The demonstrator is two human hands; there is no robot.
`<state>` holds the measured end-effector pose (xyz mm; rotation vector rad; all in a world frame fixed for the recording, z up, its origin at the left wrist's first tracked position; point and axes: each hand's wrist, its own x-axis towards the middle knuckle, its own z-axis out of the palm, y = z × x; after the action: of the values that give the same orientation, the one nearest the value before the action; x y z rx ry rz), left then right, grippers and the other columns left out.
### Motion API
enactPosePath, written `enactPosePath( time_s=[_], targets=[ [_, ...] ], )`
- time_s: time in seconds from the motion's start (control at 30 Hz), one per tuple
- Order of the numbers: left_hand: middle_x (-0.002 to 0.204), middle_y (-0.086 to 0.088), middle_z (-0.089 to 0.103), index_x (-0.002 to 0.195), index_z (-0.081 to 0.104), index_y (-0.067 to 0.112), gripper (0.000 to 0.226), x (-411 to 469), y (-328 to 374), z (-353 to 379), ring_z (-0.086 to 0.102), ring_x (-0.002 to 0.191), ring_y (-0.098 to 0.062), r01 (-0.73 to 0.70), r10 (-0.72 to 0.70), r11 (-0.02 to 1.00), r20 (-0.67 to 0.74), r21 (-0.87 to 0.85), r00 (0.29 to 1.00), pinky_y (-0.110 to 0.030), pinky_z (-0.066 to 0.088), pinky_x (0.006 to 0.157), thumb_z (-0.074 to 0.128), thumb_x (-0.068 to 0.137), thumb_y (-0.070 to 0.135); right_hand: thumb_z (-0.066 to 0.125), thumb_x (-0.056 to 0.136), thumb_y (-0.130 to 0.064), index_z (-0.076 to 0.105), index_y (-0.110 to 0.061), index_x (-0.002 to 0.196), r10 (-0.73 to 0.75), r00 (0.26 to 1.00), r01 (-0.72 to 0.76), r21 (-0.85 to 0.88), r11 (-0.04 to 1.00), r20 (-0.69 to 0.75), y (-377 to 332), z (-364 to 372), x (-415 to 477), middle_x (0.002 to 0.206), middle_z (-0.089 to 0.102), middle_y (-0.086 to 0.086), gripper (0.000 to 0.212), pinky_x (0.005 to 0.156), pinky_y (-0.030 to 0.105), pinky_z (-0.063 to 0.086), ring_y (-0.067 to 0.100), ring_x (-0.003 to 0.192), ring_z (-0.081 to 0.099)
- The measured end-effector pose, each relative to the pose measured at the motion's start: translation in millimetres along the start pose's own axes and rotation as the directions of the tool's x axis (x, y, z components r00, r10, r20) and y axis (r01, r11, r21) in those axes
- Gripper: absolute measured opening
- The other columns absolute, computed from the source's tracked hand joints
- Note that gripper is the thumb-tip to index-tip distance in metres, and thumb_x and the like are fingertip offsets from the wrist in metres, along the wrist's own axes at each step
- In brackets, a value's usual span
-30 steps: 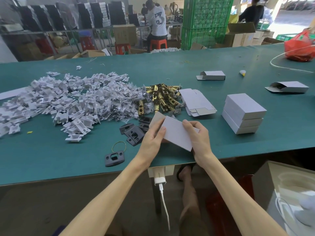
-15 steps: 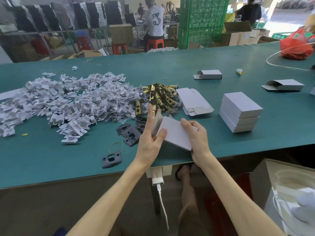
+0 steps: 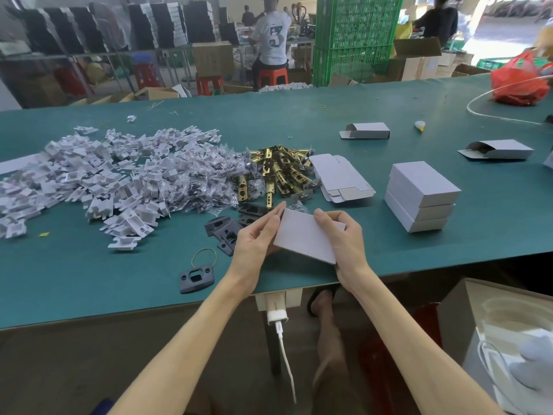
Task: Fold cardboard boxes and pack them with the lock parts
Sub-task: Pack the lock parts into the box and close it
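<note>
the box (image 3: 305,238) sits just above the near edge of the table (image 3: 89,280). the right hand (image 3: 347,244) grips its right end, thumb on top; the left hand (image 3: 254,244) lays straight fingers against the left end. push that flap in squarely, keeping the box steady.

We see soft, even daylight on the green table (image 3: 89,280), blown-out glare at the far-right opening (image 3: 514,25), faint shadows, bowed wide-angle edges and a blurry background.
</note>
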<state>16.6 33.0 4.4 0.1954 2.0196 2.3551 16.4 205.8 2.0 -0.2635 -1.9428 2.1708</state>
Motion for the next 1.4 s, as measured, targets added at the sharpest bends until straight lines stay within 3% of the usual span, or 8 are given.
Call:
enactPosePath(
  time_s=[0.13,0.27,0.43,0.6,0.77,1.03,1.23,1.4],
  targets=[
    [0.13,0.002,0.073,0.13,0.07,0.027,0.04,1.0,0.2,-1.5,0.068,0.114,-0.015,0.03,-0.029,0.998,0.013,-0.049,0.999,-0.029,0.059,0.089,0.067,0.091,0.037,0.077,0.086,-0.045,0.068,-0.017,0.094,-0.011,1.0,0.011,0.0,1.0,0.006,-0.4,0.3,-0.7,0.093,0.068,0.002,0.031,0.06,0.023,0.052,0.012,0.077,0.066],
    [0.131,-0.001,0.072,0.134,0.066,0.021,0.037,0.6,0.5,-1.6,0.067,0.116,-0.017,0.044,-0.042,0.997,0.032,-0.068,0.999,-0.031,0.058,0.092,0.065,0.097,0.027,0.079,0.086,-0.038,0.069,-0.016,0.09,-0.005,1.0,0.004,0.04,0.999,0.025,-1.6,-0.4,-0.5,0.091,0.069,0.004,0.025,0.068,0.036,0.051,0.018,0.08,0.064],
    [0.115,-0.005,0.072,0.144,0.06,0.029,0.044,0.3,-0.2,-2.8,0.066,0.101,-0.015,0.008,-0.006,0.999,0.073,-0.031,0.997,-0.033,0.057,0.09,0.062,0.103,0.016,0.08,0.083,-0.043,0.07,-0.02,0.089,0.001,0.998,-0.002,0.017,1.0,0.062,-3.3,-0.8,-2.5,0.098,0.07,0.008,0.026,0.07,0.04,0.053,0.024,0.086,0.067],
    [0.118,-0.002,0.072,0.139,0.064,0.025,0.037,-0.1,-0.8,-1.3,0.063,0.103,-0.021,0.033,-0.031,0.998,0.048,-0.049,0.998,-0.05,0.053,0.1,0.061,0.103,0.02,0.08,0.074,-0.051,0.07,-0.022,0.088,0.016,0.998,-0.017,0.021,1.0,0.063,-6.8,0.4,-4.8,0.101,0.07,0.012,0.033,0.069,0.038,0.052,0.022,0.084,0.067],
    [0.121,0.006,0.075,0.139,0.066,0.022,0.041,0.0,1.4,-0.2,0.066,0.104,-0.011,0.051,-0.05,0.994,0.012,-0.097,0.999,-0.033,0.06,0.09,0.063,0.099,0.031,0.079,0.076,-0.051,0.07,-0.022,0.09,0.016,0.998,-0.018,0.03,0.999,0.062,-6.6,-0.8,-5.3,0.094,0.071,0.004,0.034,0.062,0.029,0.054,0.019,0.08,0.068],
    [0.122,-0.001,0.076,0.132,0.07,0.02,0.032,1.5,0.6,0.3,0.069,0.102,-0.012,0.041,-0.046,0.993,-0.043,-0.112,0.998,-0.025,0.059,0.075,0.063,0.102,0.029,0.077,0.073,-0.053,0.069,-0.022,0.092,0.024,0.995,-0.028,0.035,0.999,0.096,-8.8,-1.9,-6.0,0.093,0.071,0.002,0.037,0.058,0.024,0.053,0.016,0.079,0.069],
    [0.123,-0.006,0.076,0.133,0.07,0.018,0.035,2.4,-0.7,-1.0,0.068,0.102,-0.017,0.049,-0.053,0.993,-0.034,-0.104,0.998,-0.027,0.061,0.079,0.065,0.101,0.03,0.077,0.075,-0.05,0.071,-0.022,0.09,0.01,0.994,-0.016,0.052,0.999,0.113,-9.0,-3.2,-6.9,0.089,0.072,-0.001,0.033,0.055,0.022,0.052,0.015,0.077,0.069],
    [0.128,0.008,0.074,0.138,0.066,0.014,0.037,3.6,-1.3,-0.4,0.065,0.11,-0.014,0.043,-0.045,0.996,-0.017,-0.082,0.999,-0.031,0.059,0.089,0.061,0.103,0.027,0.077,0.076,-0.05,0.071,-0.021,0.09,0.008,0.994,-0.014,0.06,0.998,0.105,-7.5,-2.6,-5.9,0.086,0.072,-0.002,0.032,0.055,0.021,0.051,0.012,0.075,0.068]
  ],
)
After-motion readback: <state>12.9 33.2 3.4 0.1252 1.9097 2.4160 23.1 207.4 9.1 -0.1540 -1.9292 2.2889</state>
